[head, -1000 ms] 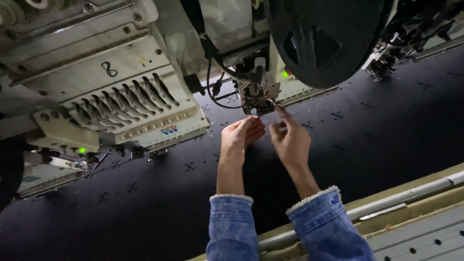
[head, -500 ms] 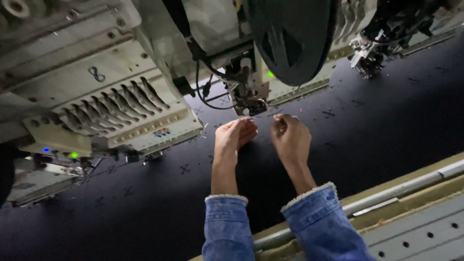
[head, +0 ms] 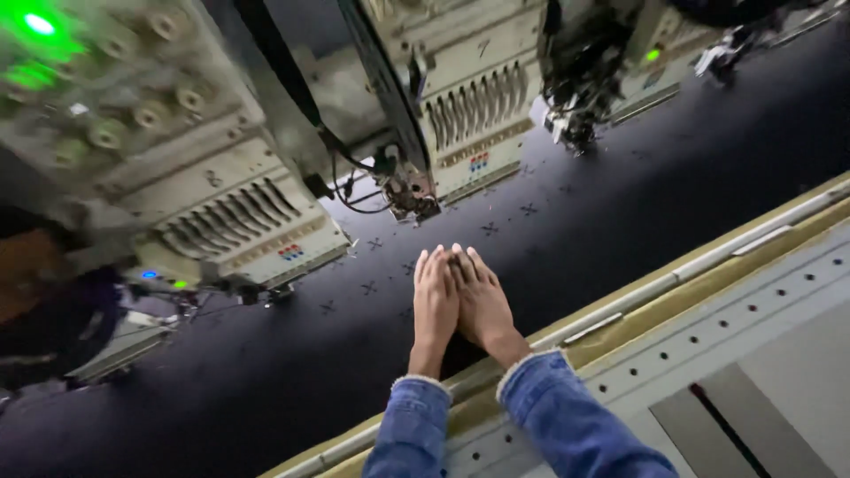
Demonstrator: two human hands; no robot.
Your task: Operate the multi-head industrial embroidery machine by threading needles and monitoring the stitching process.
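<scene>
Both hands lie flat on the dark cloth (head: 620,212), side by side and touching along their inner edges. The left hand (head: 435,301) has its fingers straight and close together, pointing away from the person toward the machines. The right hand (head: 482,301) lies the same way, its fingers angled slightly inward so the fingertips (head: 457,255) of the two hands meet. Neither grip pinches anything that I can see; the palms press down on the cloth with fingers held together, not spread. Blue denim cuffs (head: 531,389) cover both wrists.

The cloth stretches wide across the desk, from the near frame to under the machine heads, and carries small pale cross-shaped stitches (head: 490,228) in rows. A few of these marks sit just beyond the fingertips.

Straight ahead of the hands, a needle assembly (head: 412,190) with black cables hangs just above the cloth, near but apart from the fingers. To its left is one embroidery head (head: 239,217) with a row of slanted levers; to its right is a second head (head: 474,106). A green lamp (head: 38,24) glows at the upper left.

Under the forearms runs the yellowish frame rail (head: 708,257), and beside it a grey panel (head: 753,354) dotted with holes.
</scene>
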